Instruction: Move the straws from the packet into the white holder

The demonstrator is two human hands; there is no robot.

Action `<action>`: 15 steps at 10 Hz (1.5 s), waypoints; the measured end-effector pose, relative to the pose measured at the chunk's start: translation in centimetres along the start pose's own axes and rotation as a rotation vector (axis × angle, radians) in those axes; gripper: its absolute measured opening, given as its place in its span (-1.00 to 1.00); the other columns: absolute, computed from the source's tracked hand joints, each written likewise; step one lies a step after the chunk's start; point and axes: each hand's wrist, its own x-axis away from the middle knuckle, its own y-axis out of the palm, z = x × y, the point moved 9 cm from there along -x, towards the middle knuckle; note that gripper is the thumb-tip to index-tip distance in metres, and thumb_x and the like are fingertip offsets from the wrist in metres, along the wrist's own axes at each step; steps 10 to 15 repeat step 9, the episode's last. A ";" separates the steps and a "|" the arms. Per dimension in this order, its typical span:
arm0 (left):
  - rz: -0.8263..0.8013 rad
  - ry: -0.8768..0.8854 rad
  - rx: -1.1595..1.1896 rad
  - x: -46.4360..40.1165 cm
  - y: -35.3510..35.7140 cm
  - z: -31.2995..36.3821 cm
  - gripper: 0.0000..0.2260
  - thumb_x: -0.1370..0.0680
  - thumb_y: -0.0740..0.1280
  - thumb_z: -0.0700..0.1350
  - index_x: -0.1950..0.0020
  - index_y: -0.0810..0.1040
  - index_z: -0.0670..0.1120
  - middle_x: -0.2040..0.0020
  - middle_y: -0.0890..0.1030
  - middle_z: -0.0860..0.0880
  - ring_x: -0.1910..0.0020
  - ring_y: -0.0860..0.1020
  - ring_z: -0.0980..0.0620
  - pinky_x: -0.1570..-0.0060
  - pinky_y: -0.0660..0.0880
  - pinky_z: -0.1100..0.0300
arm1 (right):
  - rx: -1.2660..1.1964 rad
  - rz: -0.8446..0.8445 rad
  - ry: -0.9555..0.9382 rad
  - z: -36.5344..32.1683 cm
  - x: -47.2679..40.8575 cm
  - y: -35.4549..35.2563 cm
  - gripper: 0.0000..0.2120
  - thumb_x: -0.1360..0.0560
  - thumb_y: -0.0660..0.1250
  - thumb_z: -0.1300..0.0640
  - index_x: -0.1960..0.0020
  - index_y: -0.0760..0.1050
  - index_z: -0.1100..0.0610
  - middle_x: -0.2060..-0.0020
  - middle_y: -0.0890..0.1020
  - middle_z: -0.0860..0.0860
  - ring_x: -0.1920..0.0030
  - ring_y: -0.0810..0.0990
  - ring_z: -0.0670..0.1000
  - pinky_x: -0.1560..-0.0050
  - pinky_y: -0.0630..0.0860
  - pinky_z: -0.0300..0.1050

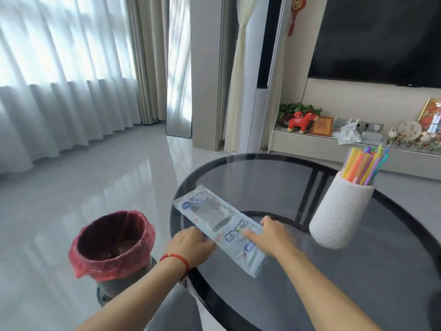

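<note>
Left hand (191,246) pinches packet (220,226) at its near-left edge | right hand (272,237) lies on packet, fingers fairly straight, thumb on the print | packet flat on table (358,283), looks empty | straws (365,167) upright in white holder (341,212), right of packet | bin (112,244) left of table, red liner.

On the flat, clear plastic straw packet (219,225), lying in the lower middle of the frame, we saw a small blue round badge near its far end bearing the number 25. Large blue and green Chinese characters ran across its near half, too blurred for us to read. The round cream plaque (408,130) at the far right carried characters, and the red hanging knot ornament (296,10) at the top a gold one; we could read neither.
</note>
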 end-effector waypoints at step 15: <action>0.414 -0.786 1.194 4.2 -7.5 -26.2 -0.51 -0.45 0.34 -0.05 -0.31 0.42 -0.25 -0.16 0.53 -0.28 -0.08 0.55 -0.28 -0.18 0.56 -0.24 | -0.924 -0.281 -0.370 -4.1 14.0 -4.8 -0.85 -0.58 0.44 0.01 -0.08 0.78 -0.04 -0.04 0.78 0.08 -0.04 0.76 0.06 0.12 0.73 -0.01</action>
